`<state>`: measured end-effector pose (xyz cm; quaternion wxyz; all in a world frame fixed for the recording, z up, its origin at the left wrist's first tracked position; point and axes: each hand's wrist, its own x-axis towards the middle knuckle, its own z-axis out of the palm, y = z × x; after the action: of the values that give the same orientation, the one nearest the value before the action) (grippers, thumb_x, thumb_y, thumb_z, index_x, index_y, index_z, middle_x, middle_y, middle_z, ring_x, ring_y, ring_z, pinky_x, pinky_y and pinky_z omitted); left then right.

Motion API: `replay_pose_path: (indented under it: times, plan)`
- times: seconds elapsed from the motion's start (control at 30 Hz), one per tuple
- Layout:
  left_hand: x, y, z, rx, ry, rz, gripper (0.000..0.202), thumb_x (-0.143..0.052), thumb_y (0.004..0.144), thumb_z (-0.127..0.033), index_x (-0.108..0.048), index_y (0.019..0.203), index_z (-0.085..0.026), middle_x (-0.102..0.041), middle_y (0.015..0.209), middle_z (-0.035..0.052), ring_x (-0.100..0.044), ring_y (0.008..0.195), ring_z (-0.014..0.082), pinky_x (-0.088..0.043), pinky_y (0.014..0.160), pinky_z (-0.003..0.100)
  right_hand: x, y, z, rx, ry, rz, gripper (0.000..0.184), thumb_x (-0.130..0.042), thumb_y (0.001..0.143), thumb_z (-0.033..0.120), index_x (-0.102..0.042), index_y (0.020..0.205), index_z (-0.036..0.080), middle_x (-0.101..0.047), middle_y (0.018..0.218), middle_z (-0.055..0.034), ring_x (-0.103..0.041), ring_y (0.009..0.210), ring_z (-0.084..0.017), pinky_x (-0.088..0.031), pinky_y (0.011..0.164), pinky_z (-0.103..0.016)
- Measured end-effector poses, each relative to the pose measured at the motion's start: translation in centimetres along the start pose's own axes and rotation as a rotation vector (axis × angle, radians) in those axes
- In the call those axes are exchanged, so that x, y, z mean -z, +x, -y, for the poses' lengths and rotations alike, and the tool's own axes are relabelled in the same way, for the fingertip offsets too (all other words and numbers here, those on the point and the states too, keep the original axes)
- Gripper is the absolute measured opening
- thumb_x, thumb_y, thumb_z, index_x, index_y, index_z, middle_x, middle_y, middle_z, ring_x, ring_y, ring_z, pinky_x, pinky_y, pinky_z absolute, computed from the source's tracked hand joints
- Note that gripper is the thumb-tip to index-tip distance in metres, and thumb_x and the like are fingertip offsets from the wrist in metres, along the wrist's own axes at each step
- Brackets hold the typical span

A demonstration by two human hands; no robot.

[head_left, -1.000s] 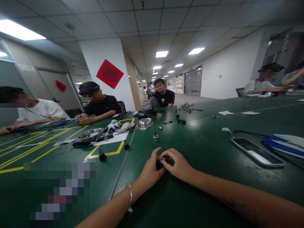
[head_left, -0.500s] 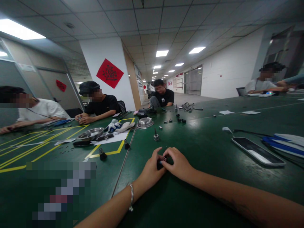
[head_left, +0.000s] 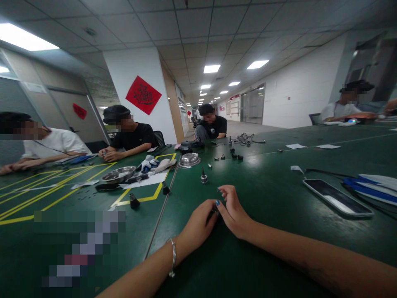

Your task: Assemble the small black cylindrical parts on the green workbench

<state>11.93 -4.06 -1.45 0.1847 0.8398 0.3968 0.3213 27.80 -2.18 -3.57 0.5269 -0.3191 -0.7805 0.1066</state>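
Observation:
My left hand [head_left: 200,221] is closed low over the green table, its fingers curled round a small dark piece, mostly hidden, whose kind I cannot make out. Touching it from the right is the thumb of my right hand [head_left: 235,213]. The other fingers of that hand are bent and lifted away from the thumb, with nothing visible between them. Just beyond both hands stands a small metal part with a thin upright stem [head_left: 204,177]. Two black tapered parts, one nearer [head_left: 134,201] and one farther [head_left: 165,188], stand to the left.
A phone [head_left: 338,198] lies at right beside a blue-and-white bundle [head_left: 372,188]. Metal bowls [head_left: 190,160], gloves [head_left: 149,164] and several small dark fittings [head_left: 237,156] are spread farther back. A seam [head_left: 161,215] crosses the table [head_left: 273,186]. Several people sit around it.
My right hand's index finger has lifted away from its thumb, opening the pinch. My left fingers have closed in, and the small piece that showed between my hands is now mostly covered.

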Motion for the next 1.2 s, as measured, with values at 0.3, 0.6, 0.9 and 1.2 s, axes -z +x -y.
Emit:
replay_pose_path:
  times: [0.3,0.6,0.9,1.2]
  plan:
    - [8.1,0.1,0.5,0.171,0.047,0.372,0.024,-0.055,0.074,-0.012,-0.065,0.094,-0.021,-0.068,0.091,0.0002,-0.063,0.084,0.0174,-0.049,0.077,0.027,0.8,0.0,1.0,0.047,-0.024,0.221,0.039,-0.044,0.088,0.017,-0.030,0.125,0.021,-0.039,0.118,-0.0134,-0.043,0.111,-0.027,-0.044,0.092,-0.045]
    - [14.4,-1.5,7.0,0.605,0.612,0.068,0.020,-0.057,0.070,-0.018,-0.065,0.088,-0.019,-0.070,0.079,0.0031,-0.066,0.081,0.0237,-0.048,0.070,0.029,1.3,0.1,1.6,0.083,-0.070,0.348,0.040,-0.045,0.088,0.016,-0.033,0.126,0.020,-0.039,0.121,-0.0139,-0.041,0.117,-0.028,-0.038,0.100,-0.047]
    - [13.9,-2.6,9.0,0.666,0.833,-0.115,0.034,-0.046,0.086,-0.020,-0.047,0.118,-0.011,-0.069,0.097,0.0151,-0.066,0.090,0.0290,-0.047,0.073,0.034,1.2,0.0,1.6,0.103,-0.092,0.341,0.041,-0.047,0.087,0.015,-0.037,0.126,0.020,-0.041,0.120,-0.0135,-0.042,0.116,-0.028,-0.039,0.099,-0.046]
    - [12.6,-3.3,9.0,0.413,1.137,-0.243,0.048,-0.047,0.086,-0.028,-0.043,0.132,-0.015,-0.049,0.135,0.0164,-0.045,0.122,0.0348,-0.038,0.096,0.046,1.3,0.1,1.9,0.076,-0.096,0.379,0.039,-0.046,0.088,0.016,-0.037,0.125,0.019,-0.039,0.121,-0.0141,-0.041,0.116,-0.028,-0.038,0.100,-0.046]
